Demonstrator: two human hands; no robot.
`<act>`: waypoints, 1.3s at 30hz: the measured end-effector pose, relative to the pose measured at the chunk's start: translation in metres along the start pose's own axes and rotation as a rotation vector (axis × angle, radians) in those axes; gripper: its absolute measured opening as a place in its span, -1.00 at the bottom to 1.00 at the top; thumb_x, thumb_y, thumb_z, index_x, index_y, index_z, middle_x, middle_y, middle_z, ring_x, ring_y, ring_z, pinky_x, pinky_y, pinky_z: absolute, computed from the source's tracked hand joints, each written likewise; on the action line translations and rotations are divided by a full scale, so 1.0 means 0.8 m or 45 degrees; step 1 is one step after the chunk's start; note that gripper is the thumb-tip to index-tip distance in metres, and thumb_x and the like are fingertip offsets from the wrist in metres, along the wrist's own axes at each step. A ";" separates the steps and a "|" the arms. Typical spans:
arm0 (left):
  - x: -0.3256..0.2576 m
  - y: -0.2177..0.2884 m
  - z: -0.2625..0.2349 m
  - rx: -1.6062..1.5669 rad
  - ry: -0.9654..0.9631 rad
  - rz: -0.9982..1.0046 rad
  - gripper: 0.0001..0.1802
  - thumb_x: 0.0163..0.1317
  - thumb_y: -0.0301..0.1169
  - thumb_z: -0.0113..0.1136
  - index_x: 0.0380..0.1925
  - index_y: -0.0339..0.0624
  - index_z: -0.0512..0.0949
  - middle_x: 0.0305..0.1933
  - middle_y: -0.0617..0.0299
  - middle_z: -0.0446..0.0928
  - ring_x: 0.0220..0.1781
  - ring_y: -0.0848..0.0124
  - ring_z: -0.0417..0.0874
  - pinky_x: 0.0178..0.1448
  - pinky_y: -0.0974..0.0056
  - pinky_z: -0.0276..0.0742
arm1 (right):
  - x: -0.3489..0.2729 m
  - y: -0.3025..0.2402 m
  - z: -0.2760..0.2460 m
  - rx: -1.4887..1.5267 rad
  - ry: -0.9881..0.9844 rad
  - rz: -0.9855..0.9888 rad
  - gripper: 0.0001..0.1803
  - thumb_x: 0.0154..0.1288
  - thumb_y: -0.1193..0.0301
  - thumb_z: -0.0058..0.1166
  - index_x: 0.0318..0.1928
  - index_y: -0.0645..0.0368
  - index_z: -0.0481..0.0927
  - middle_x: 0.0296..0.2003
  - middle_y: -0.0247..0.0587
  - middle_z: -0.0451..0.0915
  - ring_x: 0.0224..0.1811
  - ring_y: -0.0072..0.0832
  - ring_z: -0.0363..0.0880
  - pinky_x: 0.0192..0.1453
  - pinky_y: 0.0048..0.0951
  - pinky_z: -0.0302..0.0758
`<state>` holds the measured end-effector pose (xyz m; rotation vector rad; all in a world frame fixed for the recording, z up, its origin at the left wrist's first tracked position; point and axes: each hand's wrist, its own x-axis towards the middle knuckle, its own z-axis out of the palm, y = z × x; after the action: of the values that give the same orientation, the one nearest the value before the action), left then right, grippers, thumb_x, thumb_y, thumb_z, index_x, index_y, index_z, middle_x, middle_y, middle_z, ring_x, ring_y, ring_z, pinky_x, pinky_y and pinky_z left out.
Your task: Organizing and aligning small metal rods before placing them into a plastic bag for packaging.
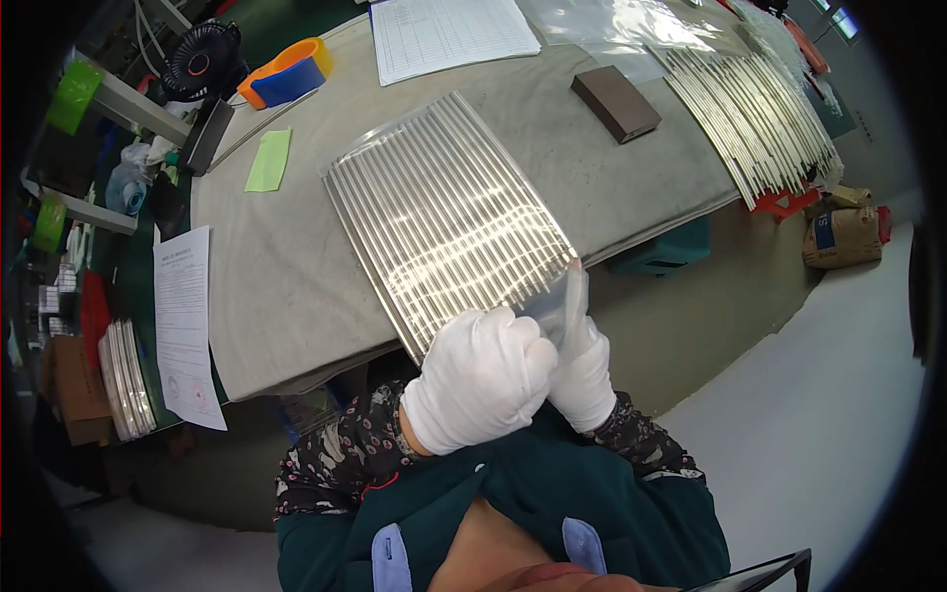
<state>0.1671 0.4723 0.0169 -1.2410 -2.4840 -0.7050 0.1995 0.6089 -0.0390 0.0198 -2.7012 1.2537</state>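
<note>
A row of shiny metal rods (449, 207) lies side by side on the cloth-covered table in front of me, with clear plastic showing at its far end and near right corner. Both my hands wear white gloves at the near end of the rods. My left hand (483, 375) is closed in a fist beside the near rod ends, its fingertips hidden. Just to its right, my right hand (584, 380) holds the loose edge of a clear plastic bag (557, 308), partly hidden behind my left fist.
A brown block (617, 104) sits right of the rods. More thin rods (745, 123) lie at the far right. Paper sheets (449, 37), a green note (268, 161), an orange-blue tape dispenser (286, 74) and a black fan (200, 61) stand or lie around the table.
</note>
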 end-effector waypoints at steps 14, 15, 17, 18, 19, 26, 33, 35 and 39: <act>-0.001 -0.007 0.001 -0.294 0.044 0.104 -0.80 -0.27 -0.45 0.22 -0.60 -0.12 0.40 -0.55 0.25 0.35 -0.57 0.27 0.36 -0.52 0.24 0.23 | 0.015 -0.007 0.002 -0.070 0.162 -0.261 -0.28 0.03 0.40 0.12 0.19 0.37 0.11 -0.07 0.13 0.43 -0.23 -0.14 0.54 -0.23 -0.30 0.52; 0.000 -0.009 0.002 -0.300 0.039 0.103 -0.80 -0.27 -0.45 0.22 -0.60 -0.12 0.40 -0.55 0.25 0.35 -0.57 0.27 0.36 -0.52 0.24 0.23 | 0.017 -0.009 -0.001 -0.016 0.126 -0.309 -0.35 0.03 0.41 0.11 0.14 0.36 0.21 -0.04 0.11 0.42 -0.22 -0.17 0.54 -0.24 -0.33 0.52; 0.001 -0.011 0.004 -0.370 0.023 0.133 -0.81 -0.27 -0.44 0.22 -0.59 -0.10 0.40 -0.56 0.28 0.35 -0.58 0.29 0.36 -0.52 0.24 0.23 | 0.017 0.000 0.008 0.025 0.187 -0.232 -0.39 0.03 0.41 0.11 0.11 0.35 0.26 -0.06 0.09 0.43 -0.24 -0.19 0.55 -0.26 -0.36 0.52; -0.001 -0.012 0.006 -0.366 0.016 0.129 -0.81 -0.27 -0.44 0.22 -0.59 -0.10 0.40 -0.56 0.28 0.35 -0.58 0.29 0.36 -0.52 0.24 0.23 | 0.017 0.010 0.019 0.073 0.248 -0.166 -0.42 0.02 0.41 0.12 0.08 0.35 0.31 -0.07 0.07 0.45 -0.26 -0.21 0.56 -0.28 -0.39 0.52; -0.003 -0.011 0.007 -0.352 -0.006 0.123 -0.80 -0.26 -0.44 0.22 -0.59 -0.09 0.41 -0.56 0.29 0.36 -0.58 0.30 0.36 -0.52 0.24 0.23 | 0.021 0.019 0.034 0.287 0.340 -0.064 -0.50 0.03 0.42 0.12 0.01 0.34 0.39 -0.17 0.01 0.50 -0.34 -0.24 0.57 -0.32 -0.42 0.51; -0.015 -0.006 0.002 -0.346 -0.051 0.132 -0.81 -0.22 -0.42 0.24 -0.56 -0.08 0.42 -0.56 0.30 0.37 -0.57 0.32 0.37 -0.52 0.25 0.23 | 0.040 -0.001 0.031 0.916 0.450 0.305 -0.78 0.15 0.47 0.07 -0.18 0.29 0.54 -0.45 -0.21 0.56 -0.47 -0.54 0.49 -0.36 -0.53 0.44; -0.024 -0.005 -0.002 -0.323 -0.030 0.131 -0.81 -0.22 -0.41 0.24 -0.56 -0.07 0.42 -0.56 0.30 0.37 -0.57 0.32 0.39 -0.50 0.26 0.24 | 0.032 0.000 0.028 0.906 0.499 0.382 -0.84 0.14 0.54 0.07 -0.22 0.25 0.55 -0.47 -0.32 0.54 -0.48 -0.62 0.43 -0.34 -0.58 0.42; -0.028 -0.008 -0.003 -0.294 -0.078 0.129 -0.79 -0.22 -0.40 0.25 -0.51 -0.10 0.45 -0.45 0.27 0.41 -0.47 0.32 0.45 -0.43 0.26 0.33 | 0.017 -0.003 0.012 0.291 0.538 0.013 -0.88 0.18 0.53 0.04 -0.25 0.28 0.54 -0.47 -0.32 0.54 -0.45 -0.63 0.46 -0.34 -0.59 0.43; -0.005 -0.001 -0.001 -0.242 -0.097 0.427 -0.79 -0.14 -0.42 0.20 -0.40 -0.08 0.52 -0.08 0.19 0.40 -0.06 0.26 0.43 -0.02 0.13 0.38 | -0.022 -0.009 -0.025 1.102 0.325 0.665 -0.86 0.29 0.48 -0.08 -0.25 0.31 0.48 -0.61 -0.30 0.47 -0.67 -0.68 0.37 -0.62 -0.67 0.31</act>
<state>0.1687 0.4683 0.0157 -1.7301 -2.2218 -0.8291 0.2201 0.6186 -0.0239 -0.7125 -1.8081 2.2779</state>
